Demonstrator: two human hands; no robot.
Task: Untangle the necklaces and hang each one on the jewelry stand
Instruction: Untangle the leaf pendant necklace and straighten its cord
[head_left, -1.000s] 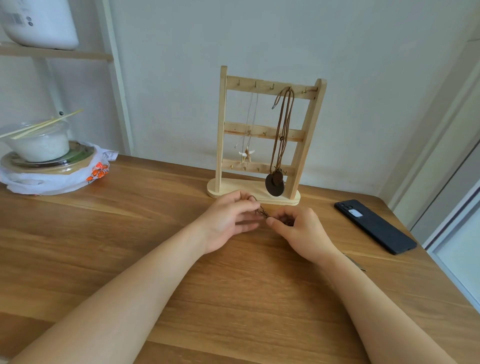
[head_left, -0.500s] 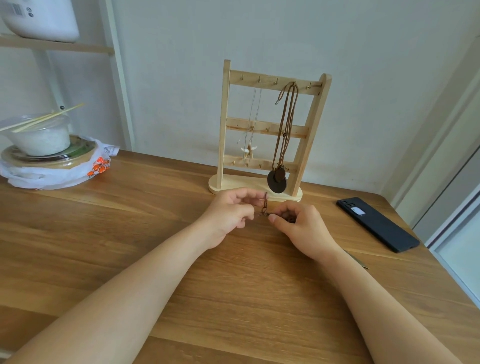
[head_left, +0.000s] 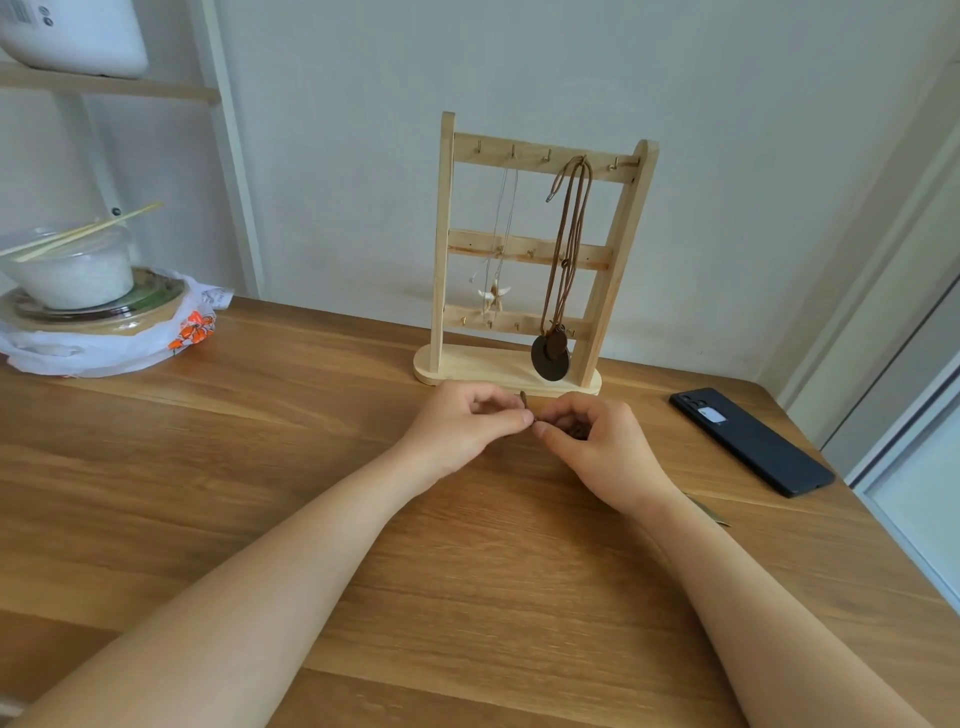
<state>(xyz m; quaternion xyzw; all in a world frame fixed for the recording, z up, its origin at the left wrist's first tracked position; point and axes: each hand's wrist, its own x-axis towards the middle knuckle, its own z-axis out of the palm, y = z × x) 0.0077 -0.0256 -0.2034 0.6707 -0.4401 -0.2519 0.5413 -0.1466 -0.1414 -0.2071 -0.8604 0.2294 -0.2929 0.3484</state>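
Fingertips (head_left: 521, 417) of the left hand (head_left: 462, 431) and right hand (head_left: 608, 457) meet, curled and pinching a dark brown cord (head_left: 523, 399) low over the wooden table (head_left: 260, 467); part of the cord is bunched inside the right hand. Just beyond them a wooden jewelry stand (head_left: 441, 234) holds a brown cord necklace (head_left: 550, 361) with round pendants and a thin pale chain (head_left: 492, 297) on its top hooks. A black phone (head_left: 748, 441) lies to their right, a bowl (head_left: 72, 275) with chopsticks (head_left: 88, 231) far to their left.

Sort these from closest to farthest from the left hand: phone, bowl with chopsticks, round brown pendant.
1. The round brown pendant, hanging just behind the left hand.
2. The phone, off to the right.
3. The bowl with chopsticks, far left.
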